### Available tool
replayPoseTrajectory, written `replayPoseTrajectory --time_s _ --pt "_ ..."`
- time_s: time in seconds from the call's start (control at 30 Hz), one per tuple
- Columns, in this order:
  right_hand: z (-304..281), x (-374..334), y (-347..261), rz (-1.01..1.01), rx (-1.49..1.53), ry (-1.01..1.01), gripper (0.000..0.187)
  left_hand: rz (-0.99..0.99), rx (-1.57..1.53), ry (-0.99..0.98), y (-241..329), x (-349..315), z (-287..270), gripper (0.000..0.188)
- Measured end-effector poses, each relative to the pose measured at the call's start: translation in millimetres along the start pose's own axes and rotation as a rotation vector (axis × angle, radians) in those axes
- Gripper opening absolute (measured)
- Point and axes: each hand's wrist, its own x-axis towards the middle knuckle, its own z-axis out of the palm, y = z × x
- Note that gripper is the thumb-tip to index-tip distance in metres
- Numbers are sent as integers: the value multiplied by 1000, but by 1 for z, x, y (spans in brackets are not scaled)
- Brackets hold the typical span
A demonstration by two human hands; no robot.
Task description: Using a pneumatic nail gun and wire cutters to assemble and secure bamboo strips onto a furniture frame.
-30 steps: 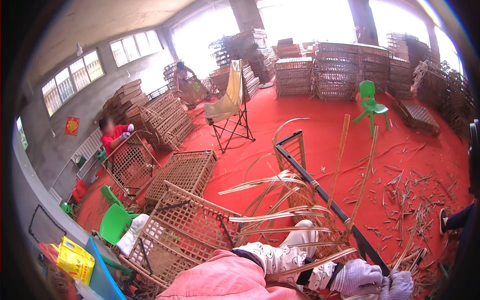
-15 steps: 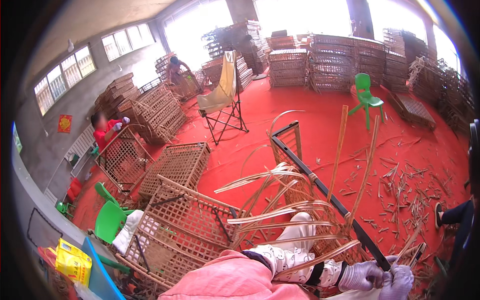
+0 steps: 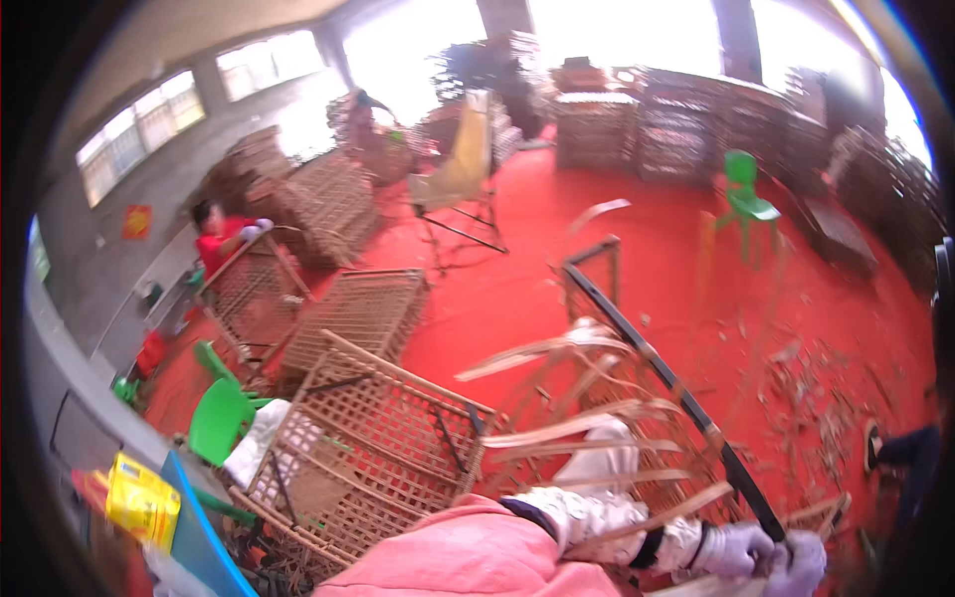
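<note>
My left hand (image 3: 738, 549) wears a white glove on a pink-sleeved arm with a patterned cover. Its fingers are curled where pale bamboo strips (image 3: 572, 425) cross my forearm; the grip itself is blurred. My right hand (image 3: 808, 563), also gloved, is clenched at the lower end of a long black metal bar (image 3: 665, 370). The bar runs up and left to a small black frame (image 3: 589, 261). The strips fan out leftward over a half-woven bamboo cage beneath my arms.
A woven bamboo crate (image 3: 383, 438) lies left of me, with another (image 3: 363, 310) behind it. A person in red (image 3: 221, 239) handles a crate at far left. Nearby are green chairs (image 3: 221, 416), a folding chair (image 3: 460, 179), stacked crates (image 3: 637, 124), bamboo scraps (image 3: 821, 398) and a yellow box (image 3: 142, 499).
The view has swung slightly, and blur has grown. My gloved hands stay low right at the bar's end, sliding a little further right. The person in red keeps handling the crate.
</note>
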Motion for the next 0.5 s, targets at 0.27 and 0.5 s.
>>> replayPoseTrajectory --time_s 0.27,0.5 --pt "33 31 -16 -70 154 136 25 24 474 413 55 -70 -8 17" --pt "28 16 2 -49 156 125 43 267 774 289 91 -22 -32 15"
